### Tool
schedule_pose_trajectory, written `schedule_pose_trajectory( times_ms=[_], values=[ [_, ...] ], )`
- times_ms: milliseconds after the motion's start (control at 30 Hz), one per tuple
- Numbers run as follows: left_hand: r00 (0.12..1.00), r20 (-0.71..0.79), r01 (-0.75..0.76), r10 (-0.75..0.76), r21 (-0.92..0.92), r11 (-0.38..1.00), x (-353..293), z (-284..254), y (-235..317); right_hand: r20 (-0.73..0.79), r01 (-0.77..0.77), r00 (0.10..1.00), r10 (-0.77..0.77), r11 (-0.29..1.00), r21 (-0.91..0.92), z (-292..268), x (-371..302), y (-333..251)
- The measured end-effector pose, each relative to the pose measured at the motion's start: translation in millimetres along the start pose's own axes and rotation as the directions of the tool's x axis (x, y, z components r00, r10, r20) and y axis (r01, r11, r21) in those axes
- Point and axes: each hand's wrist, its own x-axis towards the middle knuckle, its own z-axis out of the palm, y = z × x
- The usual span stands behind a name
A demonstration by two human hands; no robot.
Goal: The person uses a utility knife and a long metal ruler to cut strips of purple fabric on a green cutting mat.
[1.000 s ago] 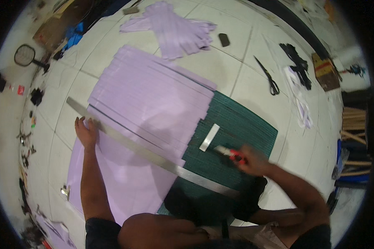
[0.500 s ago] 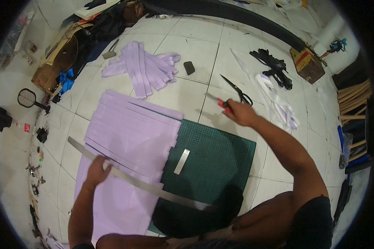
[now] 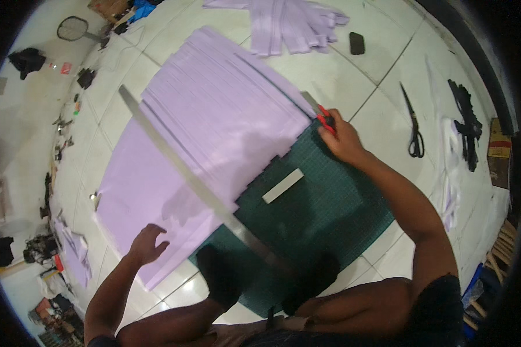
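Note:
My right hand grips a red-handled cutter with a grey blade, close to the far right corner of the lilac fabric. The fabric is cut into several strips on its far side and stays one wide piece on the near side. My left hand is off the ruler, over the near part of the fabric, empty with fingers apart. A long metal ruler lies slantwise across the fabric and onto the green cutting mat. On the mat rests a short pale metal bar.
Black scissors lie on the tiled floor to the right, before black strips and white strips. A dark block and a pile of lilac strips are at the far side. Bundled sticks stand at right.
My left hand has let go of the ruler and drawn back nearer. My right hand has brought the cutter from beside the scissors to the fabric's corner. The view has turned.

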Motion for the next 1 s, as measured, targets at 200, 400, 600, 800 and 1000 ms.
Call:
schedule_pose_trajectory(
  times_ms=[200,400,600,800,1000],
  values=[
    [0.999,-0.018,-0.029,0.027,-0.129,0.991,24,16,28,-0.26,-0.114,0.96,0.106,0.993,-0.015,-19,72,22],
    [0.95,-0.005,0.294,-0.313,-0.335,0.895,-21,40,-18,-0.562,-0.326,0.781,0.27,0.945,0.002,-82,134,82],
    [0.777,0.038,0.606,-0.629,-0.315,0.73,-153,85,-71,-0.693,-0.43,0.678,0.246,0.897,-0.102,-92,195,79],
    [0.635,0.168,0.735,-0.754,-0.433,0.522,-194,108,-30,-0.608,-0.547,0.715,0.345,0.817,-0.18,-113,214,86],
    [0.739,0.253,0.66,-0.624,-0.458,0.596,-184,124,0,-0.379,-0.384,0.891,0.25,0.861,-0.334,-115,191,95]
  ],
)
